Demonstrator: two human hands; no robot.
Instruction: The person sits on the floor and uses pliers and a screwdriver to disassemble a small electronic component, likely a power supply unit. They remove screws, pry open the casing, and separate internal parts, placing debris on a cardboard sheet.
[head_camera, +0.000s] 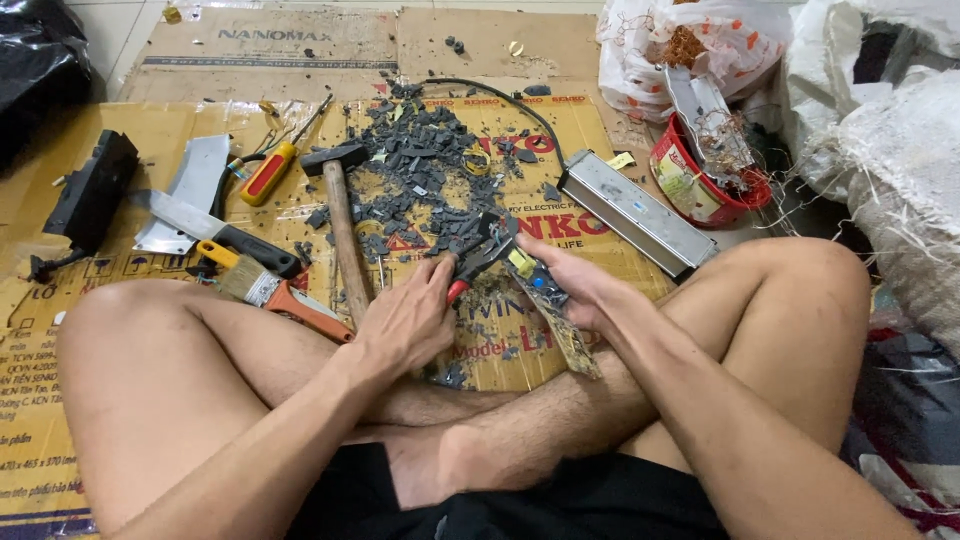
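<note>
The person is sitting cross-legged on flattened cardboard (120, 420) spread over the floor, working just in front of the crossed shins. The left hand (405, 325) is wrapping its fingers closed around the red-tipped handles of a pair of pliers (478, 258), whose dark jaws are pointing up and away toward the middle of the cardboard. The right hand (585, 290) is gripping a long, narrow circuit board (548, 300), thumb on top, holding it tilted with its near end dipping toward the ankle; the pliers' head is lying right against the board's far end. Beyond the hands a heap of grey plastic fragments (425, 165) is littering the cardboard's centre. A hammer (342, 225) is lying just left of the left hand, with a paintbrush (270, 292), a cleaver (205, 225) and a screwdriver (270, 172) further toward the left edge. A silver metal casing (635, 212) is resting near the right edge, beside a red tub (695, 185) stuffed with wire scraps.
</note>
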